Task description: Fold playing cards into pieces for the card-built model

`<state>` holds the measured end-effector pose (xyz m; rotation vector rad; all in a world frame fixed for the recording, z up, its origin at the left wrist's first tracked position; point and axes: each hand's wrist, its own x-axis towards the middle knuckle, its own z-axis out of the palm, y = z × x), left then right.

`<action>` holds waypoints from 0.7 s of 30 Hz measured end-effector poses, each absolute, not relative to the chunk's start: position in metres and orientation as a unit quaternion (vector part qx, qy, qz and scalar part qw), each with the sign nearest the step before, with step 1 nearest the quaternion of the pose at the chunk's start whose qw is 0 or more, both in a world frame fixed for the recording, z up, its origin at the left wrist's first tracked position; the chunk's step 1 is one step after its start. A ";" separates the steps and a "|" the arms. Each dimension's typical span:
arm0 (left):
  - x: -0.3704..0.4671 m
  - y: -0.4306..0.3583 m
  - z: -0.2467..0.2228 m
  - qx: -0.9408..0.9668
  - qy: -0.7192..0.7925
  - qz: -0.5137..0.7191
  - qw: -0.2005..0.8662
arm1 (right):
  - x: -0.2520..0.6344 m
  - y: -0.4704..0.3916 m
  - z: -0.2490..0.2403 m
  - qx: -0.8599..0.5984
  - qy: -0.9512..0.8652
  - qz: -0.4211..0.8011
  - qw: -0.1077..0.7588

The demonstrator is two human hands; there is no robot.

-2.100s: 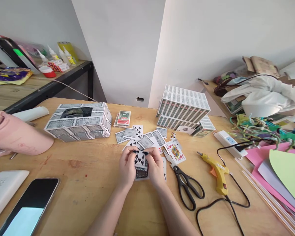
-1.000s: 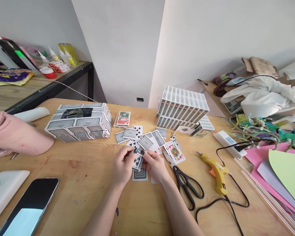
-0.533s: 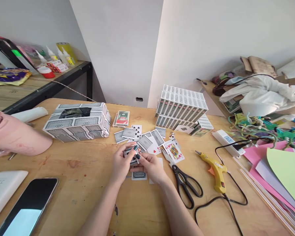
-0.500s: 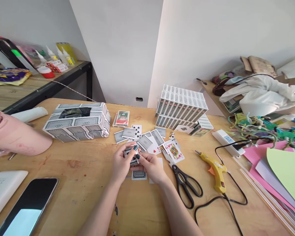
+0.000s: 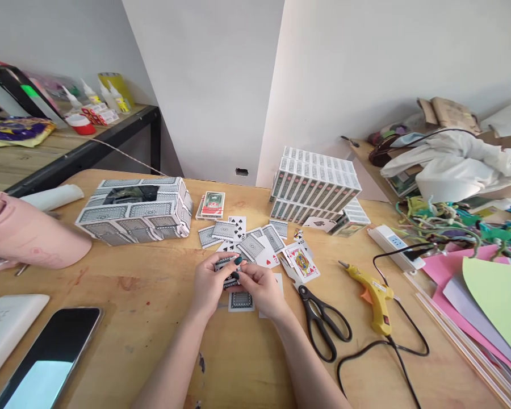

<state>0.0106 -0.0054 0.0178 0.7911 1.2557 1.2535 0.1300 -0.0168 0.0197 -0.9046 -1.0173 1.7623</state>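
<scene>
Between my two hands is a small piece made of playing cards (image 5: 227, 271) with a black-and-white back pattern, partly covered by fingers. My left hand (image 5: 209, 279) is closed around its left side, thumb on top. From the right, my right hand (image 5: 259, 287) pinches the same piece, thumb and fingers close to the left thumb. Just below the hands a patterned playing card (image 5: 241, 301) lies flat on the table. Loose cards, some face up, such as the two of hearts (image 5: 267, 254) and a jack (image 5: 301, 261), spread beyond them.
Black scissors (image 5: 321, 321) and a yellow glue gun (image 5: 375, 298) with its cord lie right. A card-covered box (image 5: 134, 210) stands left; stacked card packs (image 5: 315, 184) stand behind. A phone (image 5: 51, 358) lies front left, a power strip (image 5: 395, 247) and coloured paper (image 5: 494, 307) far right.
Both thumbs have shifted slightly over the card piece, and the fingers sit closer around it. More of a spade card behind the hands shows. The things on the table stay in place.
</scene>
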 end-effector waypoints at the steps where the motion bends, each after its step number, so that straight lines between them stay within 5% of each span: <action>1: 0.011 -0.005 0.018 0.326 0.529 0.536 0.571 | 0.130 -0.017 0.020 -0.364 -0.412 0.711 0.439; 14: 0.016 -0.002 0.018 0.267 0.545 0.545 0.578 | 0.124 -0.020 0.017 -0.367 -0.439 0.692 0.441; 21: 0.013 -0.003 0.017 0.393 0.558 0.522 0.512 | 0.124 -0.019 0.018 -0.411 -0.390 0.691 0.449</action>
